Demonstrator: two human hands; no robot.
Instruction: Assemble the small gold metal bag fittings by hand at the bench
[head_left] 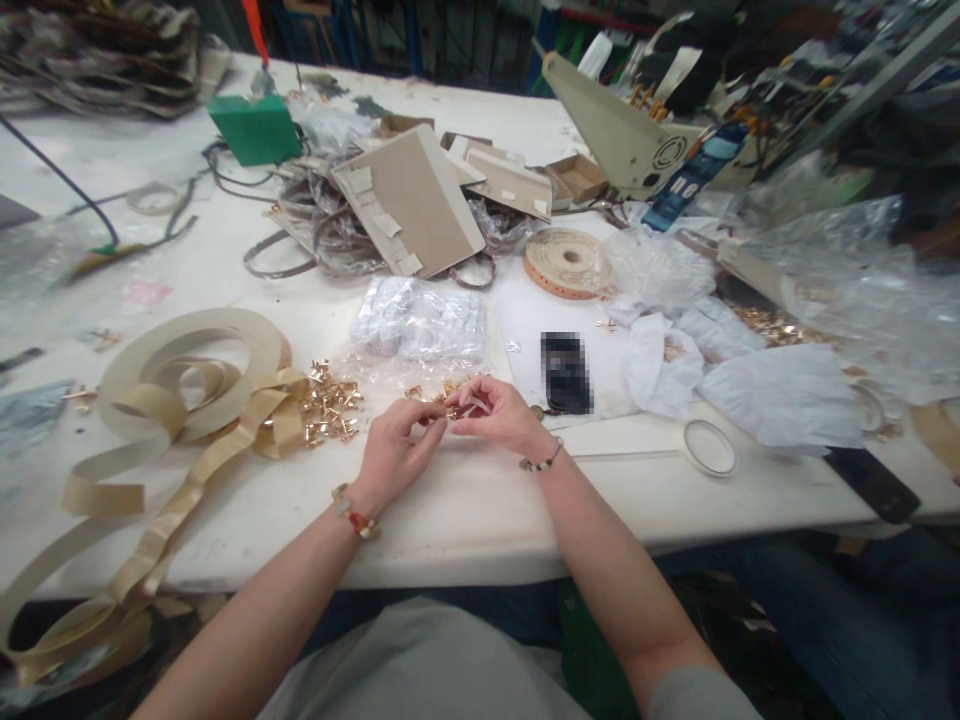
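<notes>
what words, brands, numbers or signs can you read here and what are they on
"ne": pale letters on the blue bottle or packet, perhaps part of a longer word.
Too small to read: marks on the edge of the orange-edged roll; any lettering on the gold metal pieces.
Pixelated, unreadable: the dark object.

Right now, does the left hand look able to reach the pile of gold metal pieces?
Probably yes: the left hand is close beside the gold metal pieces, with nothing visible blocking the tabletop between.
</notes>
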